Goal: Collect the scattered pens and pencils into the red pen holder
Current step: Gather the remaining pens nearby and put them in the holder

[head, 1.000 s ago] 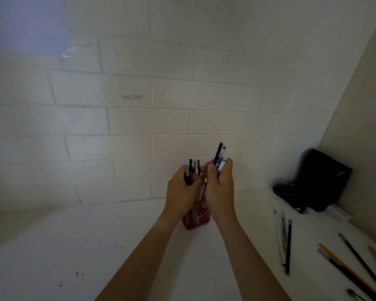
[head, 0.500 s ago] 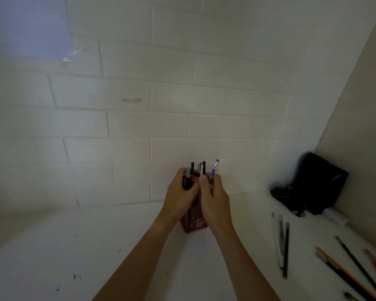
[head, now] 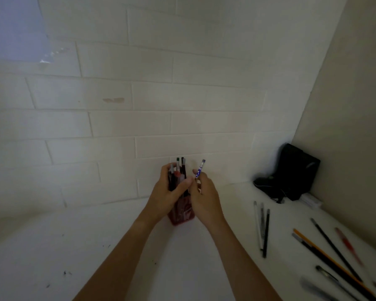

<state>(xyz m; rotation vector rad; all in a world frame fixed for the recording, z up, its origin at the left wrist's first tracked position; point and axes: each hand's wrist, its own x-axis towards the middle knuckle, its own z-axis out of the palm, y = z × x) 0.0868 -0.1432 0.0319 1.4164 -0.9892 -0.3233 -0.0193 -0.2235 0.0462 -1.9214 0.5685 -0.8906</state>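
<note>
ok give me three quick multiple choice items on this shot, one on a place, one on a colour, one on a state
1. Where is the black bag?
A. right corner of the table
B. left edge
C. in front of the holder

2. What colour is the pen holder?
A. blue
B. red
C. green

3. What does the right hand hold?
A. nothing
B. the bag
C. a blue patterned pencil

Answers: 1 A, it stands against the right wall. 2 B, red shows between the hands. 3 C, the fingers close on its shaft.
</note>
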